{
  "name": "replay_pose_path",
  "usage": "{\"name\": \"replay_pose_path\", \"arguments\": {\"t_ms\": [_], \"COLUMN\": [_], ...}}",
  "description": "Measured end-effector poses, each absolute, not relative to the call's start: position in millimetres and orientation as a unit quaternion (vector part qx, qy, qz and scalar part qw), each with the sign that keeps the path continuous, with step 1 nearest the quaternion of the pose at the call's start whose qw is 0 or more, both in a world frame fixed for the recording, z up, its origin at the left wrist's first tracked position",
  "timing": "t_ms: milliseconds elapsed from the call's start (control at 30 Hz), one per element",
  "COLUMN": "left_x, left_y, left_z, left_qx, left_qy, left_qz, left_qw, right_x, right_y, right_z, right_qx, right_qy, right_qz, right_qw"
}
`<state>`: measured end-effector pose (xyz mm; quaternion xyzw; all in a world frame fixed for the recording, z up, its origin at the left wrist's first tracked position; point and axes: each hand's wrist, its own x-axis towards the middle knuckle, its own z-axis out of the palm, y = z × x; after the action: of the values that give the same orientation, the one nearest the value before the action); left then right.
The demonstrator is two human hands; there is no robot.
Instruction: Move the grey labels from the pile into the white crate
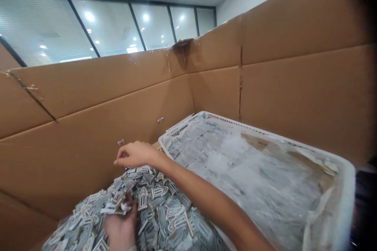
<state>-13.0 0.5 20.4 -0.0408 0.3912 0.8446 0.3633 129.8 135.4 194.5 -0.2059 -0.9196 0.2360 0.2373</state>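
A heap of small flat badges [153, 211], arch-shaped with pale borders, is seen at about 7 o'clock in the view, piled against the cardboard wall [88, 125] that closes the space in on three sides. The left hand [122, 223] is seen at 6 o'clock, palm up and loosely cupped, with a small bunch of badges lying in it and the thumb resting on top of them. The right hand [135, 154] is held just above the far edge of the heap, toward 9 o'clock of centre, with fingers curled down and pinched together; whether a badge is caught between the fingertips cannot be told.

The badges are judged to be light, thin and fairly stiff, like woven or card pieces, and not fragile. Loose as they are, they can be expected to slide off one another, so a single one is best taken by its edges between thumb and forefinger, while a handful is best scooped from below.

No common direction is shown: the pieces lie every way, some face up, some tilted. One clear badge [143, 198] near the left thumb is seen with its long axis running roughly 12 to 6 o'clock, pointed end toward 12.

At 3 o'clock, just beside the heap, a white plastic crate [347, 172] is filled with clear plastic bags [250, 172].
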Motion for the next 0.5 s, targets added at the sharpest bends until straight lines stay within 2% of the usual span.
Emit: {"name": "replay_pose_path", "arguments": {"t_ms": [100, 200, 367, 500], "left_x": [-9, -4, 3, 4], "left_y": [0, 0, 2, 1], "left_z": [30, 36, 40, 41], "left_qx": [-0.06, -0.058, -0.055, -0.059], "left_qy": [0.36, 0.338, 0.332, 0.331], "left_qz": [0.856, 0.857, 0.849, 0.844], "left_qw": [0.366, 0.384, 0.407, 0.417], "right_x": [108, 97, 93, 95], "right_y": [109, 103, 110, 109], "right_z": [173, 146, 120, 118], "right_qx": [-0.164, -0.152, -0.155, -0.156], "right_qy": [-0.963, -0.967, -0.948, -0.92], "right_qz": [0.184, 0.198, 0.276, 0.343], "right_qw": [0.108, 0.051, 0.031, 0.111]}}
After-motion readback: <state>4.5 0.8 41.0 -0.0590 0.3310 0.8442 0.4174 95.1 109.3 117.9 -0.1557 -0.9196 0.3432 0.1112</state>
